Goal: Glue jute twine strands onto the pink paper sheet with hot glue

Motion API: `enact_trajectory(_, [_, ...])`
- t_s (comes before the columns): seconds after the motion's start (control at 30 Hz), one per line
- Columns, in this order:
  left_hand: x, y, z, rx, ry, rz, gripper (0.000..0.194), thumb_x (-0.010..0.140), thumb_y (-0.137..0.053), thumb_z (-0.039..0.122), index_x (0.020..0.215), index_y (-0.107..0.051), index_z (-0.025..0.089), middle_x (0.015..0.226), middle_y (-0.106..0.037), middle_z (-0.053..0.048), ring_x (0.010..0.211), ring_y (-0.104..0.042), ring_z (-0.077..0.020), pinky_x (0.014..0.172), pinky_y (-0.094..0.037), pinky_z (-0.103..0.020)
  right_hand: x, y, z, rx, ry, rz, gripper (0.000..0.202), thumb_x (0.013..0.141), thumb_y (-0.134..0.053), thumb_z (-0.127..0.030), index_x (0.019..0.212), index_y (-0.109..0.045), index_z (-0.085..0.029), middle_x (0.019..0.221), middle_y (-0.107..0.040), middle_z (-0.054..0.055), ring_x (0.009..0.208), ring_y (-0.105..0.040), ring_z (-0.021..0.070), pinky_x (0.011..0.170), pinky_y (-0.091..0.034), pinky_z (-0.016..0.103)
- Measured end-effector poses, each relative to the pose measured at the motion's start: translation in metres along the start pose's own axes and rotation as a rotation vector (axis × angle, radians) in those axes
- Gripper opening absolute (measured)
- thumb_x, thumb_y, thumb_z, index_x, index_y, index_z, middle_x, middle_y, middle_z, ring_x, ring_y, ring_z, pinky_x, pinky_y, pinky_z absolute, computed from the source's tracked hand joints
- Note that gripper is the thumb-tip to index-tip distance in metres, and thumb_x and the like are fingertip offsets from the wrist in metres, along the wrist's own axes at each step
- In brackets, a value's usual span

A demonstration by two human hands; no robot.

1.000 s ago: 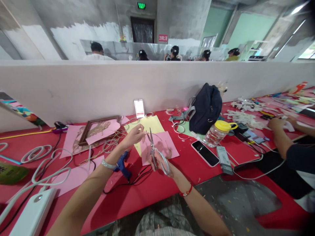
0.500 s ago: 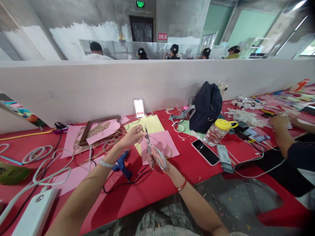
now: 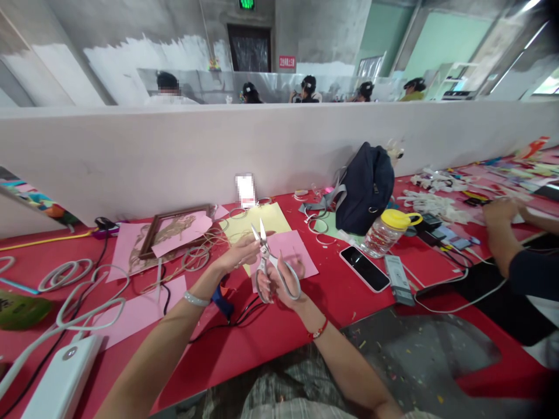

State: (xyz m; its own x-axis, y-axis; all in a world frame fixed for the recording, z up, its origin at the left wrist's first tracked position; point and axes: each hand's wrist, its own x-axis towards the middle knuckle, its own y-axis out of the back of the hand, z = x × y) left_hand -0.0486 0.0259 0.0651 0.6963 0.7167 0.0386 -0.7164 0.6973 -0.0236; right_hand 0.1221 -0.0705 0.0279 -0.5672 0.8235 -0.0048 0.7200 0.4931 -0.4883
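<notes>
scissors (image 3: 264, 250), spread above the pink sheet (image 3: 303, 249), sit in the right hand's (image 3: 282, 280) grip, cutting seemingly unfinished, while whether the left hand (image 3: 238, 254) beside them pinches anything i cannot tell.

Dark backpack (image 3: 365, 189) propped upright by pale partition (image 3: 174, 151), clear bottle (image 3: 374, 237) with yellow lid (image 3: 395, 220) just in front. Phone (image 3: 364, 268) lying flat near bottle, slim grey box (image 3: 399, 280) alongside. Over to left, white box (image 3: 56, 384), coiled white cable (image 3: 65, 274), green object (image 3: 21, 309), perhaps packet, cut by frame edge. Beyond partition, people (image 3: 308, 87) in row, dark door (image 3: 250, 51) behind, green sign (image 3: 247, 3) glowing above.
</notes>
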Motion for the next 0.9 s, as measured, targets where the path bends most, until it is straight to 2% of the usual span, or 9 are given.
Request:
enact_trajectory(0.07, [0.001, -0.001, 0.000, 0.027, 0.011, -0.031, 0.059, 0.091, -0.072, 0.076, 0.091, -0.065, 0.017, 0.045, -0.027, 0.013, 0.038, -0.017, -0.0048, 0.043, -0.017, -0.022, -0.002, -0.001, -0.001, 0.009, -0.007, 0.000, 0.084, 0.071, -0.036, -0.111, 0.068, -0.045, -0.027, 0.060, -0.040, -0.002, 0.049, -0.040, 0.0138, 0.045, -0.030, 0.030])
enact_trajectory(0.13, [0.003, -0.001, 0.001, 0.069, 0.001, -0.032, 0.064, 0.091, -0.069, 0.080, 0.073, -0.056, 0.019, 0.045, -0.031, 0.010, 0.039, -0.021, -0.0056, 0.043, -0.019, -0.023, -0.004, -0.001, -0.002, 0.016, -0.013, 0.011, 0.085, 0.071, -0.034, -0.112, 0.068, -0.045, -0.028, 0.061, -0.040, -0.002, 0.050, -0.039, 0.0142, 0.046, -0.030, 0.030])
enact_trajectory(0.2, [0.005, -0.001, 0.003, 0.122, -0.018, -0.011, 0.069, 0.092, -0.066, 0.082, 0.065, -0.047, 0.021, 0.048, -0.034, 0.008, 0.042, -0.024, -0.0063, 0.043, -0.018, -0.024, -0.005, 0.000, -0.004, 0.024, -0.003, 0.024, 0.085, 0.070, -0.035, -0.112, 0.068, -0.046, -0.028, 0.061, -0.040, -0.002, 0.051, -0.038, 0.0151, 0.047, -0.031, 0.030])
enact_trajectory(0.4, [0.008, -0.001, 0.014, 0.262, -0.041, 0.018, 0.065, 0.095, -0.066, 0.075, 0.065, -0.043, 0.022, 0.056, -0.035, 0.006, 0.048, -0.024, -0.0083, 0.045, -0.016, -0.024, -0.009, -0.002, -0.012, 0.061, 0.047, 0.040, 0.085, 0.067, -0.045, -0.110, 0.080, -0.053, -0.026, 0.071, -0.050, 0.002, 0.065, -0.044, 0.0190, 0.058, -0.039, 0.032])
enact_trajectory(0.5, [0.007, -0.002, 0.021, 0.306, -0.035, 0.001, 0.062, 0.096, -0.065, 0.072, 0.065, -0.043, 0.023, 0.057, -0.033, 0.005, 0.049, -0.024, -0.0095, 0.044, -0.018, -0.025, -0.010, -0.003, -0.015, 0.084, 0.038, 0.033, 0.085, 0.070, -0.042, -0.110, 0.076, -0.053, -0.026, 0.068, -0.046, 0.000, 0.059, -0.040, 0.0168, 0.055, -0.037, 0.032])
enact_trajectory(0.6, [0.006, -0.003, 0.027, 0.349, -0.039, 0.003, 0.057, 0.096, -0.067, 0.067, 0.066, -0.046, 0.023, 0.060, -0.034, 0.004, 0.051, -0.025, -0.0110, 0.043, -0.020, -0.026, -0.011, -0.001, -0.016, 0.098, 0.045, 0.011, 0.088, 0.072, -0.030, -0.112, 0.067, -0.047, -0.026, 0.060, -0.041, -0.002, 0.051, -0.039, 0.0146, 0.049, -0.033, 0.030])
enact_trajectory(0.73, [0.005, -0.003, 0.032, 0.386, -0.045, 0.010, 0.056, 0.096, -0.067, 0.065, 0.065, -0.046, 0.023, 0.062, -0.035, 0.003, 0.053, -0.026, -0.0117, 0.043, -0.022, -0.026, -0.012, 0.002, -0.014, 0.140, 0.057, -0.018, 0.091, 0.075, -0.017, -0.111, 0.064, -0.045, -0.025, 0.057, -0.041, -0.003, 0.045, -0.038, 0.0127, 0.043, -0.030, 0.028])
enact_trajectory(0.9, [0.006, -0.004, 0.032, 0.400, -0.035, 0.005, 0.057, 0.096, -0.065, 0.068, 0.067, -0.046, 0.022, 0.063, -0.035, 0.003, 0.055, -0.028, -0.0114, 0.046, -0.027, -0.024, -0.017, 0.004, -0.014, 0.170, 0.077, -0.008, 0.086, 0.079, -0.031, -0.107, 0.064, -0.048, -0.024, 0.055, -0.042, -0.004, 0.042, -0.037, 0.0111, 0.042, -0.031, 0.027])
